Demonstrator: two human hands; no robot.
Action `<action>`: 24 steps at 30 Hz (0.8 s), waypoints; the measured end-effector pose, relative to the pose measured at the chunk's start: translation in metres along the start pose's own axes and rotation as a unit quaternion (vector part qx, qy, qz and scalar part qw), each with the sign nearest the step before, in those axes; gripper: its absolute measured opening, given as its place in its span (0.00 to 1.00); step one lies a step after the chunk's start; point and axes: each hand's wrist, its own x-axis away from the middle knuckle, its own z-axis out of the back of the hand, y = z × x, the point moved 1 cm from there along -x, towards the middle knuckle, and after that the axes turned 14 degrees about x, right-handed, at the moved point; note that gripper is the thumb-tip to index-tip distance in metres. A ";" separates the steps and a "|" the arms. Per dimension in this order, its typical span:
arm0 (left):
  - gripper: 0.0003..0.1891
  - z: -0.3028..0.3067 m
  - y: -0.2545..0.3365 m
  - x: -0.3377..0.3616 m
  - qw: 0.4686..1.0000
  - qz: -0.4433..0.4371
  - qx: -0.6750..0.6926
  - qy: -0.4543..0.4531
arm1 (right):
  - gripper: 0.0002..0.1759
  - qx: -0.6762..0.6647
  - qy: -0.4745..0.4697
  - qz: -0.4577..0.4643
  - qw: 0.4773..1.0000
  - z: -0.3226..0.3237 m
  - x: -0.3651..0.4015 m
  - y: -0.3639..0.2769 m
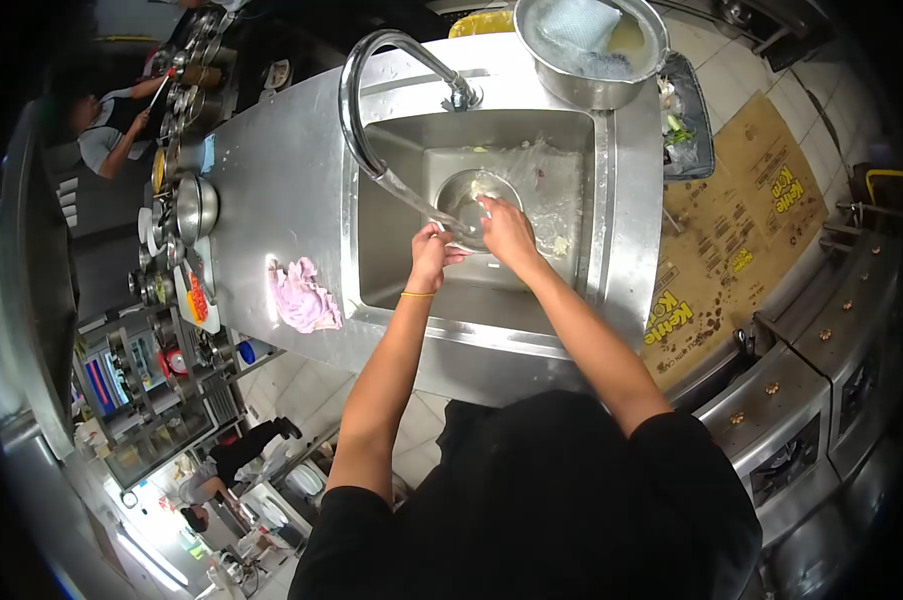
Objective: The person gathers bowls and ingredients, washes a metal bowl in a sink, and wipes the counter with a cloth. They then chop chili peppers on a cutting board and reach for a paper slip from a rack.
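A round metal bowl (pixel 453 192) is low in the stainless steel sink (pixel 386 260), under running water from the curved faucet (pixel 349 100). My left hand (pixel 428 260) pinches the bowl's near-left rim, fingers closed, with a yellow band at the wrist. My right hand (pixel 508 232) reaches inside the bowl with curled fingers. Something whitish shows at its fingertips, but I cannot make out what it is. Water splashes across the sink floor, where small pale food scraps (pixel 559 245) lie.
A large metal pot (pixel 586 85) with a pale blue cloth in it stands behind the sink. On the left counter lies a crumpled pink cloth (pixel 306 295). A dark bin (pixel 686 120) with scraps and flattened cardboard (pixel 741 230) are at right. Other people work on the left.
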 end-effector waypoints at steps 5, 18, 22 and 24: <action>0.01 -0.007 -0.008 0.004 0.994 -0.097 -0.049 0.014 | 0.17 -0.140 -0.105 0.089 0.980 -0.063 0.000 0.010; 0.03 -0.006 -0.023 -0.014 0.985 -0.120 -0.076 0.102 | 0.07 -0.213 -0.019 -0.064 0.975 -0.088 -0.003 0.007; 0.06 0.023 -0.006 -0.016 0.977 -0.142 -0.077 0.140 | 0.08 0.022 -0.045 0.209 0.977 -0.063 0.004 0.007; 0.02 0.032 -0.014 -0.011 0.990 -0.073 -0.002 0.118 | 0.09 0.211 -0.133 0.215 0.944 -0.053 -0.010 0.026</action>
